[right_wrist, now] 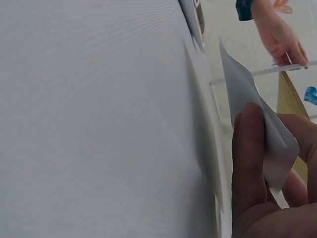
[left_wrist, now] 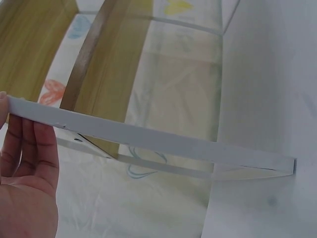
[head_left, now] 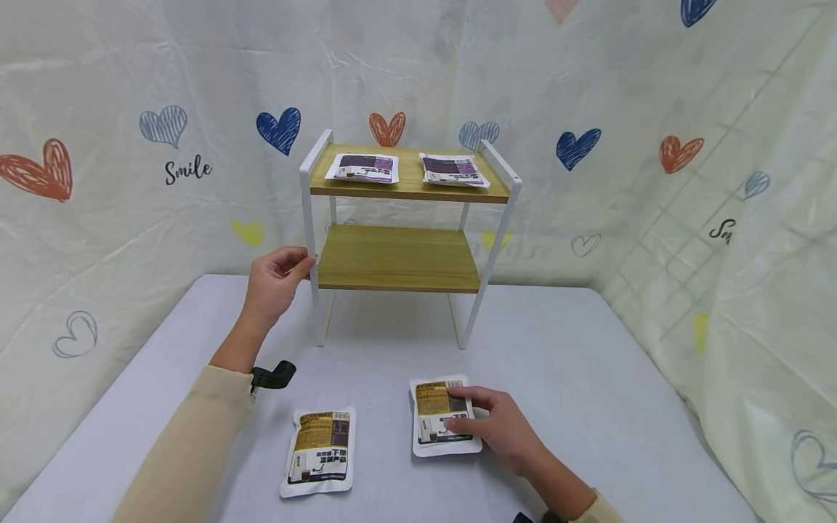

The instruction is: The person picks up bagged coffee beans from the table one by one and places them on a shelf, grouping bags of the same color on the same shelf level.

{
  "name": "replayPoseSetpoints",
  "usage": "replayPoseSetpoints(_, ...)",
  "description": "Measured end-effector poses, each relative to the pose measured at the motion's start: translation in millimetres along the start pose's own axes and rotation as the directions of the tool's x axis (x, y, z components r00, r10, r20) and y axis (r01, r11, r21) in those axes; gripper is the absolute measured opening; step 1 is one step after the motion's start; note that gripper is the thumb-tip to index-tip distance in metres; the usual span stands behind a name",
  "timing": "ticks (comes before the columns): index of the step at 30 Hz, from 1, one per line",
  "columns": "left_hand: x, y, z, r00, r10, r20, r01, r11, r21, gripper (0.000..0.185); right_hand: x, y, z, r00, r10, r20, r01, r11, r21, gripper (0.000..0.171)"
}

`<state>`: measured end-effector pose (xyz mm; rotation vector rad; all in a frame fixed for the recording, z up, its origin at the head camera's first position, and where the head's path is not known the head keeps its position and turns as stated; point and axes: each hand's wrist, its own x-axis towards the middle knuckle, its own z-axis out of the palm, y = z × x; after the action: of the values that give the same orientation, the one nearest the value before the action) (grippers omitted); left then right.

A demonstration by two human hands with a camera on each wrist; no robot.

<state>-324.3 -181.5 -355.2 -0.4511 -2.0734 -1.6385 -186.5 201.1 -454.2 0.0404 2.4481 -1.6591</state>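
Observation:
A two-tier shelf with wooden boards (head_left: 399, 258) and a white frame stands at the back of the table. My left hand (head_left: 277, 285) pinches its front left leg (left_wrist: 148, 134) between thumb and fingers, beside the lower board. Near the front, my right hand (head_left: 500, 425) grips a flat white pouch (head_left: 431, 428) with a gold and brown label by its right edge. In the right wrist view the held pouch (right_wrist: 247, 94) is tilted, thumb and fingers on opposite faces. Below it, a pale flat edge (right_wrist: 210, 134) lies along the table. A similar pouch (head_left: 320, 454) lies to the left.
Two places on the shelf's top board bear pouches with purple labels, a left pouch (head_left: 362, 168) and a right pouch (head_left: 454, 171). White curtains (head_left: 418, 65) with printed hearts hang behind and beside the white table (head_left: 556, 349).

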Motion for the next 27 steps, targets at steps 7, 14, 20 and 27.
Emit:
replayPoseSetpoints(7,0.1,0.4,-0.8,1.0,-0.01,0.005,0.01,1.0,0.002,0.03,3.8,-3.5,-0.7,1.0,-0.009,0.014,0.009,0.999,0.031,0.056)
replayPoseSetpoints(14,-0.3,1.3,-1.0,1.0,-0.017,0.014,0.017,1.0,0.012,0.031,5.6,-7.9,-1.4,0.999,-0.021,0.029,0.018,0.993,0.118,0.058)
replayPoseSetpoints(20,0.2,0.1,-1.1,1.0,-0.018,0.015,0.018,1.0,0.007,0.032,7.5,-12.3,-1.9,0.999,-0.029,0.015,0.027,0.992,0.121,0.058)
replayPoseSetpoints(27,0.2,-0.1,-1.4,1.0,-0.016,0.016,0.016,1.0,0.017,0.032,10.1,-16.3,-2.5,0.998,-0.042,0.035,0.036,0.984,0.176,0.058)
